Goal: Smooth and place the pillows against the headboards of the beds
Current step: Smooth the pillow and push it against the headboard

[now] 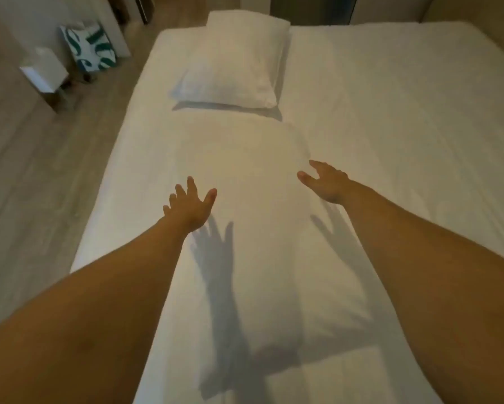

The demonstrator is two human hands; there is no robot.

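Observation:
A white pillow (233, 62) lies at the far end of the left bed (122, 158), its top edge near the head of the mattress. A second, larger white pillow (259, 228) lies lengthwise on the same bed, closer to me. Above this near pillow my left hand (191, 205) hovers with fingers spread and nothing in it. My right hand (325, 182) is also open, fingers apart, over the pillow's right edge. Both hands cast shadows on the pillow, so they appear to be above it rather than pressing on it.
A second white bed (405, 112) adjoins on the right. On the wooden floor (26, 185) to the left stand a white box-shaped lamp or table (45, 71) and a white bag with green lettering (90, 48). A beige headboard or wall (463, 10) is at the far right.

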